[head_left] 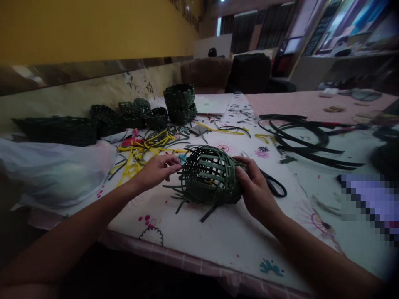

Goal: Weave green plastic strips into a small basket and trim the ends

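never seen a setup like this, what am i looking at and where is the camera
No machine here, just a person's two bare hands. The single picture comes from a camera worn on their head, looking forward and down. The right hand holds a dark green woven basket with loose strip ends. The left hand is at its other side; whether it grips a strip is unclear. On the flowered tablecloth lie yellow strips, long dark strips, stacked woven baskets and a white plastic bag.
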The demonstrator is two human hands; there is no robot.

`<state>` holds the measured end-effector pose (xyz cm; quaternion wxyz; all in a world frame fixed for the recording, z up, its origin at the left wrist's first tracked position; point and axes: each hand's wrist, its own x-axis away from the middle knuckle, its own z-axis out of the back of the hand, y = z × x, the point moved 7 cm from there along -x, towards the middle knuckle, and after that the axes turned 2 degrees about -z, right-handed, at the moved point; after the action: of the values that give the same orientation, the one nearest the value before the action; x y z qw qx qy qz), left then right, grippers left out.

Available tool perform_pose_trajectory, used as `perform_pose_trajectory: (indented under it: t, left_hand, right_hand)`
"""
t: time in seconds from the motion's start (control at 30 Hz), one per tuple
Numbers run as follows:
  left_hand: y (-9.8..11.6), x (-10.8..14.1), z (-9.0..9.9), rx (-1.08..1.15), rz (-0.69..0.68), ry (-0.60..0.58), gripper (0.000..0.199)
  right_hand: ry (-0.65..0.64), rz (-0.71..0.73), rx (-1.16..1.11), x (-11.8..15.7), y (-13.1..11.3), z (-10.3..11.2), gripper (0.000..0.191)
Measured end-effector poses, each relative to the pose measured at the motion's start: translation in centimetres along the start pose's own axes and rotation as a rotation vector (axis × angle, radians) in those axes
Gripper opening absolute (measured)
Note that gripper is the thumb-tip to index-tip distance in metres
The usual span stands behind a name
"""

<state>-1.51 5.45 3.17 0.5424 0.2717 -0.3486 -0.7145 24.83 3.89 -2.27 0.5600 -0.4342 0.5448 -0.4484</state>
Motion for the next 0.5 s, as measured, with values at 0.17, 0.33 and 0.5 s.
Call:
perform_pose_trajectory:
  t: [0.17,0.33,0.5]
  left_hand:
    - [-0.8,-0.3,0.5,0.081,0.063,0.043,0.022]
    - [-0.8,-0.9,0.0,0.172,0.101,0.059,0.013]
    - [-0.3,-1.2,-0.1,0.102,0.089,0.089,0.013]
  right_hand:
    - [-0.025,-0.016,-0.022,-0.1,0.3,0.0,0.040]
    - [0.002,-0.029,-0.020,-0.3,0.4,0.2,0.042]
    - [-0.026,-0.017,0.026,-0.2,0.4,0.1,0.045]
